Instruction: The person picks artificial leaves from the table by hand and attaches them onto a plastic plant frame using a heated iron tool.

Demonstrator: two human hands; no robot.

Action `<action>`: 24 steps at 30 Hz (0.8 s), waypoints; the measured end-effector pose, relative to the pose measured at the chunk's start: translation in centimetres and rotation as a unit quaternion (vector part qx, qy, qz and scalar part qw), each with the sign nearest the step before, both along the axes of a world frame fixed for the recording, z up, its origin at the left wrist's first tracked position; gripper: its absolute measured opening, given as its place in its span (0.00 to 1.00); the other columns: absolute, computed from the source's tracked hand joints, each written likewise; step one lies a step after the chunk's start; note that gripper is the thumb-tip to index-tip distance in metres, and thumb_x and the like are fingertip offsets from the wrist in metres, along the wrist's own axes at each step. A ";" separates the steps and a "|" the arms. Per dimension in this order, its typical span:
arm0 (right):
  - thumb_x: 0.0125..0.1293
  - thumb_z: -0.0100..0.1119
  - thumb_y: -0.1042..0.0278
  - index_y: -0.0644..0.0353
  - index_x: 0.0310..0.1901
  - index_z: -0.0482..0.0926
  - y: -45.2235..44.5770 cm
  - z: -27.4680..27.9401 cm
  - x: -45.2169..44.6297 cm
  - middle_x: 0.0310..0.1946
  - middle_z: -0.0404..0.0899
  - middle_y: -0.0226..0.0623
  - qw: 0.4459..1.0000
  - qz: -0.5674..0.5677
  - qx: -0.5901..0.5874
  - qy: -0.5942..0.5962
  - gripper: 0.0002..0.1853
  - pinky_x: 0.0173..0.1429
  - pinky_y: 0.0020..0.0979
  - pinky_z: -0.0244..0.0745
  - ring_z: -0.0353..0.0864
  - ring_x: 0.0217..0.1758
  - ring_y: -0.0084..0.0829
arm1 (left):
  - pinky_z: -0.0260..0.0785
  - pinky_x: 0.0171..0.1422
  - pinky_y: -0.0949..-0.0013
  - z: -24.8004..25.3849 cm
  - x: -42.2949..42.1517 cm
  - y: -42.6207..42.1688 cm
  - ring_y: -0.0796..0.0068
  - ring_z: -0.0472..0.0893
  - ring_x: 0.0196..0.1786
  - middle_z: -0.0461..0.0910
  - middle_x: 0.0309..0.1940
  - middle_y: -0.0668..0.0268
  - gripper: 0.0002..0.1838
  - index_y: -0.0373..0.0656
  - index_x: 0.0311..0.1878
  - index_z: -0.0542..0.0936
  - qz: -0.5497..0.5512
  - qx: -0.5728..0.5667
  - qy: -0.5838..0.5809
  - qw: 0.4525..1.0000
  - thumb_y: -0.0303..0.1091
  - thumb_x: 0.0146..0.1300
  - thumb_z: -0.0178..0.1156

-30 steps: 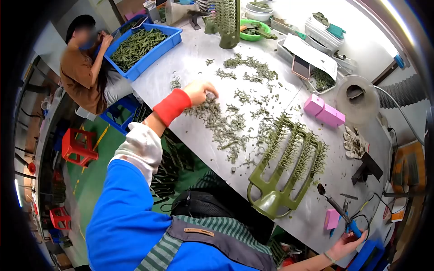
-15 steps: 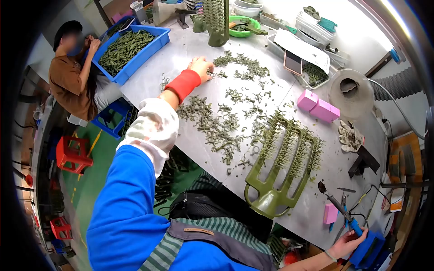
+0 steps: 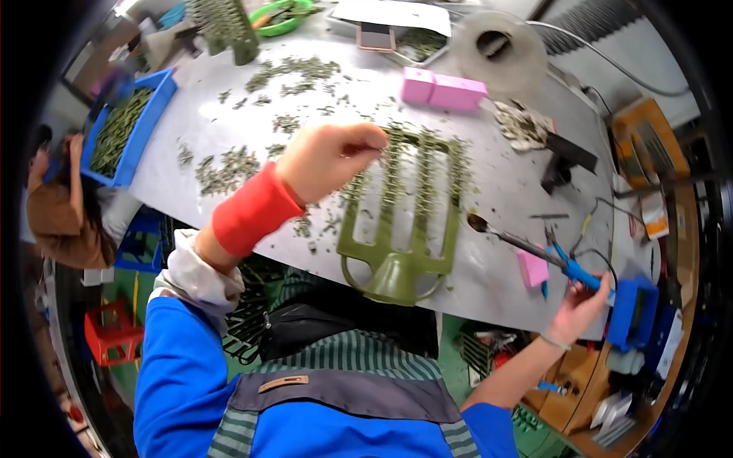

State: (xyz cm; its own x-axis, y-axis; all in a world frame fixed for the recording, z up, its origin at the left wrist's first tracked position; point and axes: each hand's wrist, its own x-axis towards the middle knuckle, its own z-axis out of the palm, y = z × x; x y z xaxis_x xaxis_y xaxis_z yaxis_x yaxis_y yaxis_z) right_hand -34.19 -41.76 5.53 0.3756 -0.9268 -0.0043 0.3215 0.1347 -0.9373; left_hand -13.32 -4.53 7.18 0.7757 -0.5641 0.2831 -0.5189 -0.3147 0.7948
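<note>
My left hand (image 3: pixel 332 156), with a red wristband (image 3: pixel 256 210), is raised over the upper left part of an olive-green pronged frame (image 3: pixel 393 267). Its fingers are pinched together, and anything between them is too small to make out. Rows of small green pieces line the prongs of the frame. My right hand (image 3: pixel 582 309) grips the blue handle of a soldering iron (image 3: pixel 527 248) at the right; the iron's dark tip points left, toward the frame. Loose green pieces (image 3: pixel 227 172) lie scattered on the grey table (image 3: pixel 183 91).
Pink blocks (image 3: pixel 443 90), a stained glove (image 3: pixel 523 126) and a black stand (image 3: pixel 565 160) sit behind and right. A pink piece (image 3: pixel 532 267) lies below the iron. A blue bin (image 3: pixel 156 114) stands at the left, beside a seated person (image 3: pixel 69 217). A phone (image 3: pixel 376 37) rests at the back.
The view has swung to the right. My left hand has moved from the loose pieces to above the pronged frame. My right hand has raised the iron, its tip now nearer the frame.
</note>
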 end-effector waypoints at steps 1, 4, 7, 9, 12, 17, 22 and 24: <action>0.67 0.56 0.57 0.60 0.31 0.74 0.3 0.0 0.1 0.20 0.71 0.29 1.000 0.005 -0.017 0.006 0.14 0.24 0.18 0.62 0.67 0.19 0.17 | 0.77 0.43 0.75 0.5 -1.0 -2.2 0.77 0.83 0.36 0.83 0.33 0.62 0.09 0.37 0.43 0.81 -0.029 0.010 -0.029 0.999 0.22 0.58 0.62; 0.66 0.58 0.57 0.61 0.29 0.75 0.6 -0.3 0.4 0.20 0.73 0.29 1.000 0.007 -0.027 0.013 0.15 0.24 0.18 0.66 0.70 0.19 0.17 | 0.75 0.41 0.66 -0.8 -2.2 -7.3 0.63 0.82 0.34 0.82 0.32 0.62 0.07 0.46 0.38 0.82 -0.056 0.095 -0.148 0.983 0.31 0.56 0.65; 0.66 0.58 0.57 0.61 0.29 0.76 0.5 -1.3 0.8 0.21 0.74 0.30 1.000 0.016 -0.024 0.008 0.15 0.24 0.18 0.68 0.72 0.18 0.17 | 0.70 0.47 0.61 -2.0 -2.8 -10.2 0.67 0.78 0.41 0.78 0.29 0.67 0.07 0.52 0.36 0.83 -0.033 0.126 -0.248 0.960 0.35 0.51 0.66; 0.65 0.59 0.57 0.62 0.29 0.76 0.7 -1.6 1.2 0.21 0.75 0.30 0.999 0.037 -0.027 0.002 0.15 0.25 0.18 0.70 0.73 0.18 0.18 | 0.68 0.48 0.62 -3.0 -2.6 -11.1 0.68 0.78 0.41 0.78 0.29 0.68 0.07 0.53 0.35 0.83 -0.043 0.138 -0.250 0.957 0.35 0.51 0.66; 0.64 0.60 0.58 0.62 0.29 0.76 0.8 -2.3 1.7 0.21 0.75 0.30 0.999 0.038 -0.004 -0.012 0.15 0.25 0.19 0.70 0.73 0.19 0.18 | 0.63 0.50 0.65 -3.7 -2.4 -12.1 0.71 0.76 0.40 0.76 0.27 0.69 0.06 0.53 0.35 0.83 -0.048 0.164 -0.260 0.950 0.35 0.51 0.66; 0.64 0.61 0.59 0.62 0.29 0.76 1.0 -2.8 2.2 0.21 0.75 0.31 0.999 0.043 0.017 -0.026 0.14 0.26 0.20 0.72 0.73 0.18 0.21 | 0.62 0.49 0.66 -4.5 -2.2 -13.0 0.71 0.75 0.40 0.75 0.26 0.70 0.06 0.52 0.34 0.83 -0.056 0.203 -0.262 0.942 0.34 0.51 0.66; 0.63 0.61 0.60 0.62 0.29 0.76 0.8 -3.3 2.4 0.21 0.76 0.32 0.998 0.044 0.027 -0.031 0.14 0.25 0.21 0.72 0.73 0.17 0.22 | 0.62 0.49 0.66 -4.7 -2.1 -13.3 0.71 0.75 0.39 0.75 0.25 0.71 0.05 0.52 0.33 0.83 -0.057 0.202 -0.269 0.940 0.34 0.50 0.66; 0.63 0.62 0.60 0.63 0.28 0.76 0.2 -3.2 1.9 0.21 0.76 0.33 0.999 0.039 0.014 -0.019 0.14 0.25 0.21 0.72 0.74 0.17 0.22 | 0.62 0.49 0.65 -4.8 -1.9 -13.2 0.71 0.75 0.39 0.75 0.25 0.71 0.06 0.53 0.33 0.83 -0.060 0.200 -0.273 0.939 0.34 0.50 0.66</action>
